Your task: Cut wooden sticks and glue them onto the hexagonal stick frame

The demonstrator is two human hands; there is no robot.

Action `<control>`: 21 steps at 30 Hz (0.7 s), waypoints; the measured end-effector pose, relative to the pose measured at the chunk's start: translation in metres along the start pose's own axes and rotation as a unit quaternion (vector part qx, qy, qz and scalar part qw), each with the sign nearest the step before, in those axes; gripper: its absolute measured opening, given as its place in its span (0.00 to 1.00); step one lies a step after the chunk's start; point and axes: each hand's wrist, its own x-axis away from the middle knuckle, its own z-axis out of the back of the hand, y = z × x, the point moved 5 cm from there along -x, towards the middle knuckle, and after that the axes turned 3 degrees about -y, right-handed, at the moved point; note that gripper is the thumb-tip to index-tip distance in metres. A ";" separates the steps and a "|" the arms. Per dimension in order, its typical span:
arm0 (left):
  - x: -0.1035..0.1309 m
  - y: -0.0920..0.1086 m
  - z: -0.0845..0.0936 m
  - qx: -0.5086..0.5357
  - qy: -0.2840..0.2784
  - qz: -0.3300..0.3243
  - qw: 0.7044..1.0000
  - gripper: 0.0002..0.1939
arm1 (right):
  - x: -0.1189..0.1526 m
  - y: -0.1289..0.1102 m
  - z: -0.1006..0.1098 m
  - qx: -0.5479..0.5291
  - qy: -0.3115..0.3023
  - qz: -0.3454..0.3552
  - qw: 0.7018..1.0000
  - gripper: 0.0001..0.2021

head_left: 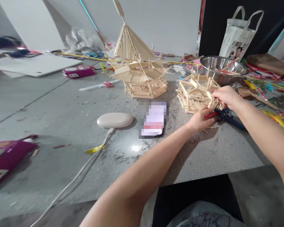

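Observation:
A small, unfinished-looking frame of pale wooden sticks (188,96) stands at the right of the table, with several upright sticks on top. My right hand (226,96) is closed at its right side, fingers pinched on what looks like a wooden stick; the fingertips partly hide it. Against the frame's near lower edge lies my left hand (201,119), fingers stretched out and thumb apart. Red-and-blue-handled pliers (229,118) lie beside both hands, partly covered. Left of the frame rises a taller stick pagoda (134,44) with a pointed roof.
A phone (153,119) and a pale oval case (115,120) on a white cable lie nearer me. Purple boxy devices (9,157) sit at left. A metal bowl (223,66), a white bag (238,37), a brush (255,94) and scattered scraps crowd the right back.

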 end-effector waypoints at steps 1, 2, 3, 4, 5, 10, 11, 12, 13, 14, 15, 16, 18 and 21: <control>0.000 0.001 0.000 -0.001 0.000 -0.010 1.000 0.23 | -0.001 -0.002 0.000 0.014 -0.014 -0.004 1.000 0.11; -0.001 0.002 -0.001 -0.003 -0.001 -0.018 1.000 0.22 | -0.002 -0.004 0.000 0.027 -0.026 -0.007 0.999 0.12; -0.001 0.002 -0.001 -0.006 -0.004 -0.023 1.000 0.20 | -0.002 -0.007 0.000 0.038 -0.036 -0.007 0.999 0.12; -0.001 0.002 -0.002 -0.010 -0.008 -0.026 1.000 0.19 | -0.002 -0.009 0.000 0.045 -0.044 -0.006 0.998 0.12; -0.002 0.002 -0.003 -0.014 -0.012 -0.027 0.999 0.18 | -0.002 -0.010 0.000 0.047 -0.050 -0.006 0.998 0.13; -0.002 0.001 -0.002 -0.025 -0.012 -0.027 0.999 0.19 | -0.001 -0.013 0.000 0.055 -0.066 -0.016 0.996 0.14; -0.001 0.002 -0.002 -0.027 -0.010 -0.025 0.999 0.19 | -0.002 -0.013 0.000 0.059 -0.065 -0.019 0.996 0.14; -0.001 0.002 -0.001 -0.028 -0.009 -0.024 0.999 0.19 | -0.002 -0.013 -0.001 0.063 -0.062 -0.018 0.996 0.14; -0.001 0.002 -0.001 -0.028 -0.008 -0.022 0.999 0.19 | -0.003 -0.013 -0.001 0.068 -0.060 -0.014 0.996 0.13; -0.001 0.002 -0.001 -0.029 -0.007 -0.021 0.999 0.18 | -0.004 -0.013 -0.001 0.075 -0.057 -0.008 0.996 0.13; 0.000 0.002 -0.001 -0.029 -0.008 -0.019 0.999 0.18 | -0.004 -0.013 -0.001 0.082 -0.055 -0.001 0.995 0.13; 0.000 0.002 -0.001 -0.030 -0.009 -0.018 0.999 0.18 | -0.005 -0.013 -0.001 0.088 -0.055 0.005 0.995 0.13; -0.001 0.001 -0.001 -0.033 -0.012 -0.016 0.999 0.18 | -0.006 -0.013 -0.001 0.102 -0.055 0.009 0.993 0.14; -0.002 0.000 -0.002 -0.032 -0.016 -0.017 0.999 0.18 | -0.007 -0.013 0.000 0.130 -0.057 0.016 0.990 0.14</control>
